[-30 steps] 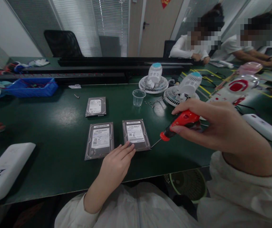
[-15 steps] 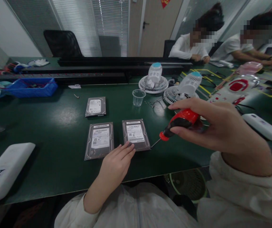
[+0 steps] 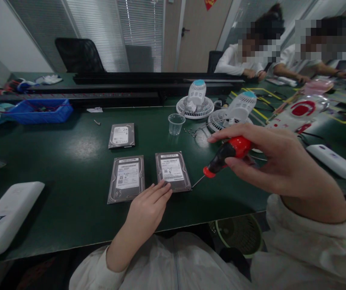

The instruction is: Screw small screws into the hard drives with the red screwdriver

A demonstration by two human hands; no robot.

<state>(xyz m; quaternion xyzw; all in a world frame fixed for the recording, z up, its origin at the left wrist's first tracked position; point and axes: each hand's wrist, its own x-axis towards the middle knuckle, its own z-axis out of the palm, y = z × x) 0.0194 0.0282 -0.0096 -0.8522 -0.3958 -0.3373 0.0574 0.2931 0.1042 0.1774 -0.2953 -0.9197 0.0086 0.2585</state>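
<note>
My right hand (image 3: 269, 161) is closed around the red and black handle of a screwdriver (image 3: 225, 155). The screwdriver's shaft slants down to the left, its tip at the lower right corner of a hard drive (image 3: 173, 167). Fingers stretched out flat, my left hand (image 3: 148, 209) rests on that drive's lower left edge. A second hard drive (image 3: 128, 177) lies just left of it, partly behind my left fingers. Farther back sits a third, smaller-looking hard drive (image 3: 121, 135). All three lie label up on the dark green table (image 3: 79, 201).
A clear plastic cup (image 3: 176, 124) stands beyond the drives, with small screws (image 3: 192, 132) beside it. Two white fans (image 3: 195, 102) lie behind. White power banks (image 3: 12, 217) flank the work area. A blue tray (image 3: 41, 111) is at left. Two people sit at far right.
The screwdriver handle has turned within my right hand, and the fingers have shifted slightly. The tip remains at the drive's corner. My left hand has not moved.
</note>
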